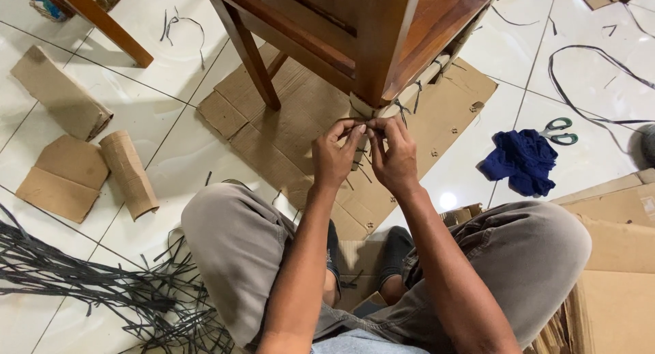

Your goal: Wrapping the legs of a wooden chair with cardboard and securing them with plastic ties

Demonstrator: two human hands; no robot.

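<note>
On the floor: white glossy tiles [170, 132] with grey joints; a room light glints on one tile.
Far left: a folded cardboard piece [60, 93], a flat cardboard piece [61, 176] and a cardboard roll [129, 173] lie near each other.
Lower left: a heap of black plastic straps [102, 286] spreads over the tiles.
Centre: a wooden chair [368, 33] stands on a flattened cardboard sheet [293, 115]; its leg is wrapped in cardboard padding [382, 111].
Left hand [334, 156]: fingertips pinched on a thin black strap [361, 146] at the padded leg.
Right hand [394, 156]: pinching the same strap, touching the left.
Right: a blue cloth [522, 159] lies beside green-handled scissors [559, 130].
Far right: stacked cardboard sheets [617, 258].
</note>
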